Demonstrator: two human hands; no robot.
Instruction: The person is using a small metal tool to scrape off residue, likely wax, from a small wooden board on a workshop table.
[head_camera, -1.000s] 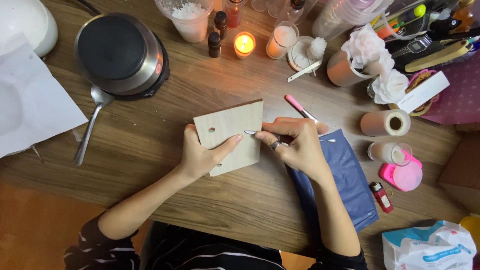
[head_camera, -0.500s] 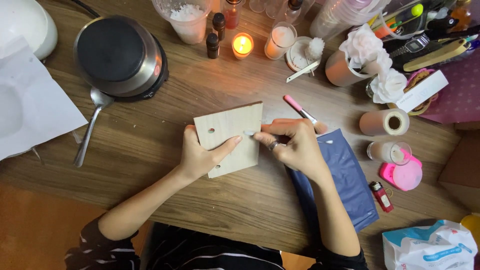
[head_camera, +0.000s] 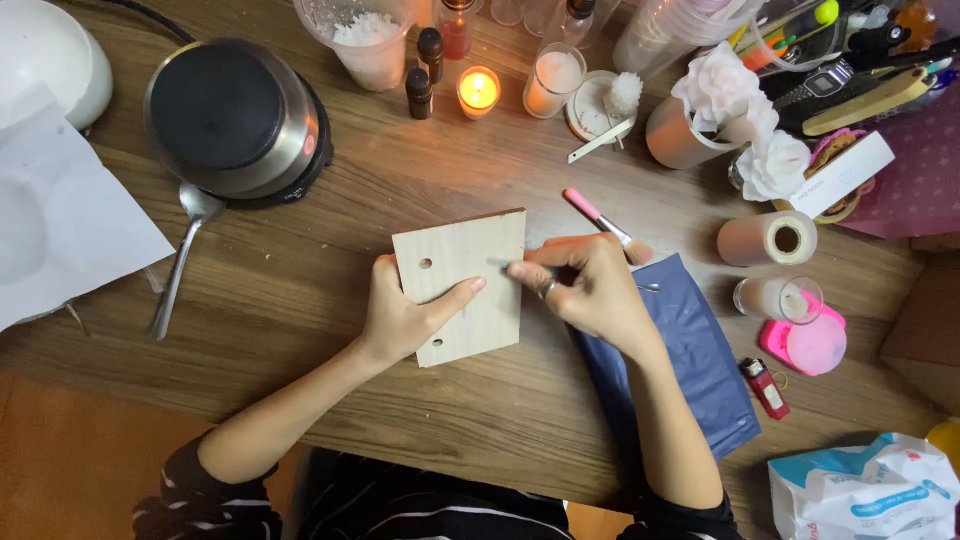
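A pale, flat, roughly square plywood board (head_camera: 462, 285) with visible grain and two small round holes near its left edge lay on the brown wood-grain table (head_camera: 400, 190). The left hand (head_camera: 405, 315) pressed down on the board's lower left part, fingers loosely curled and the thumb stretched across its face. The right hand (head_camera: 590, 290), just right of the board, was closed in a pinch around a thin metal tool (head_camera: 500, 264) whose tip touched the board's right edge; what kind of tool it was could not be told. One ring (head_camera: 546, 289) sat on a finger of that hand.

Under the right wrist lay one smooth dark blue pouch (head_camera: 690, 370). Just beyond the right knuckles lay one pink-handled brush (head_camera: 600, 220). Farther right of that hand stood one beige tape roll (head_camera: 768, 238), one glass candle jar (head_camera: 778, 298) and one small red lighter (head_camera: 764, 386). Beyond the left hand sat one round steel hot plate with a black top (head_camera: 230, 120), one metal spoon (head_camera: 180, 260) beside it, two dark little bottles (head_camera: 424, 68) and one lit tealight (head_camera: 478, 90).
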